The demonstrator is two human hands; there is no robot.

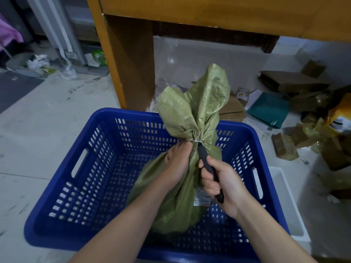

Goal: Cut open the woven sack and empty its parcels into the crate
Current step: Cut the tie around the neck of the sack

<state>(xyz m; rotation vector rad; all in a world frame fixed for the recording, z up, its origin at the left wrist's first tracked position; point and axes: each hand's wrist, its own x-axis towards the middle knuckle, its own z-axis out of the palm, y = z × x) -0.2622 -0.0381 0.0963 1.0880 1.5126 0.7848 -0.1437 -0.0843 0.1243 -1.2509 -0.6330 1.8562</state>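
Big blue perforated plastic crate (pixel 76 186) holds the tied olive-green woven sack (pixel 178 205) upright. Left hand (pixel 177 162) clutches its neck; right hand (pixel 222 185), at three o'clock, grips a black-handled cutter (pixel 209 168) — blade hidden at the white tie (pixel 198 141), parcels unseen.

Left grip (pixel 177 160) and right grip (pixel 220 182) both clenched.
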